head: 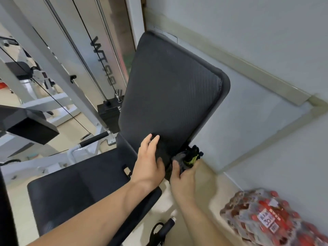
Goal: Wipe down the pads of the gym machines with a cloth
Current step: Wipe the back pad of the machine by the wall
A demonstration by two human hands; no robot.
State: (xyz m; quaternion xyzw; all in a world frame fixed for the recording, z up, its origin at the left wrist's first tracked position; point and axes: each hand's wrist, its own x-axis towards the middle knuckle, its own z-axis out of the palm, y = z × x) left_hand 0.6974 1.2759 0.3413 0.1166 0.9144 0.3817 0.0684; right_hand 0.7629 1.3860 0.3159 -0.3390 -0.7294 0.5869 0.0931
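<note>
Pressing dark cloth (162, 151) on ribbed blk pad (168, 89), L hand (148, 162) flat

Open air lies in front of the upright back pad (170, 89). To its left, cables (94, 47) and a weight stack (108, 116) block passage. The wall (266, 50) sits close behind its right edge. The seat pad (85, 183) lies below it. At lower right, bare floor (209, 178) reaches a bottle pack (266, 215).

beige floor (213, 189), shrink-wrapped pack of red-capped bottles (266, 215) lying down-right of the right hand (182, 176), black strapped handle (165, 228) below that hand
</note>
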